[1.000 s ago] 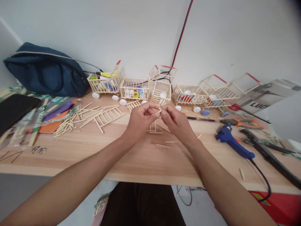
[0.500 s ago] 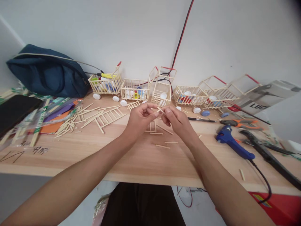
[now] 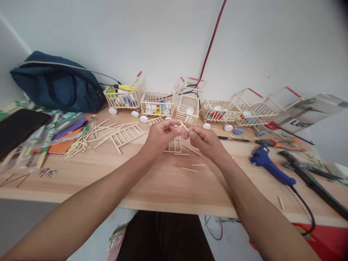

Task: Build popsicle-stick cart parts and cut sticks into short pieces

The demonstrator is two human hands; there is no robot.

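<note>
A short thin wooden stick (image 3: 184, 125) spans the gap between my two hands above the bench. My right hand (image 3: 203, 140) pinches its near right end between thumb and forefinger. At the other end, the thumb and forefinger of my left hand (image 3: 161, 135) close around the tip; the exact contact is hard to see. Below them, a small ladder-like frame of sticks (image 3: 177, 145) lies partly hidden behind my left hand. Loose sticks (image 3: 189, 169) rest on the wood in front of it.
Stick-built model carts (image 3: 221, 110) with white or blue wheels line the wall. A stick pile (image 3: 78, 145) and a ladder frame (image 3: 127, 136) lie left, near a blue bag (image 3: 59, 83) and black phone (image 3: 21, 128). A blue glue gun (image 3: 272, 166) and pliers (image 3: 282, 144) lie right.
My hands have drawn slightly apart, and the stick between them shows more fully and at a steeper tilt. The view has shifted a little; the things on the bench stay put.
</note>
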